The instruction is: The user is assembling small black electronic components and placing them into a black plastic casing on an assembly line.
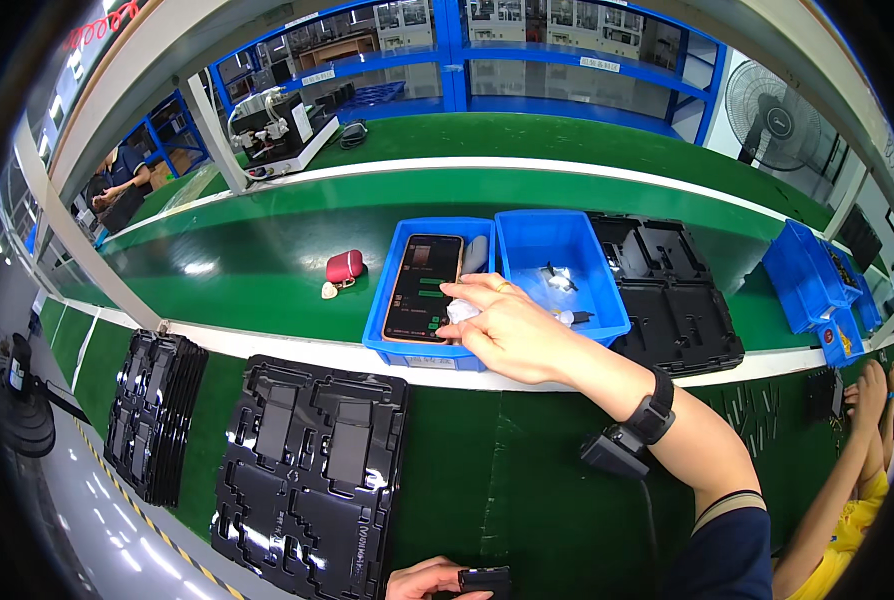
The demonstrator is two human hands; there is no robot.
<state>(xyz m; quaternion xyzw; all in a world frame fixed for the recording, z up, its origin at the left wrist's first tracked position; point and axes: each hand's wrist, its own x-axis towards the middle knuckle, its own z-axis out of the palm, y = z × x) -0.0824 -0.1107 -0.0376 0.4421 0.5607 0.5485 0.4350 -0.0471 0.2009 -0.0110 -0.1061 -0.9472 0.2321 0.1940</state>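
My right hand (515,335) reaches over a blue bin (379,338) and pinches a small crumpled white piece (462,311), perhaps tissue or film. Its fingertips are at the right edge of a phone (422,290) with a lit dark screen, which leans in that bin. A strapped black wrist device (652,410) sits on my right forearm. At the bottom edge, my left hand (425,580) is closed on a small black rectangular block (484,580); the picture's edge cuts off part of both.
A second blue bin (537,250) holds small bags and parts. Black moulded trays lie left (312,480), stacked far left (152,420) and right (667,300). A red earphone case (344,267) rests behind. A co-worker's hands (872,400) and more blue bins (812,270) are at right.
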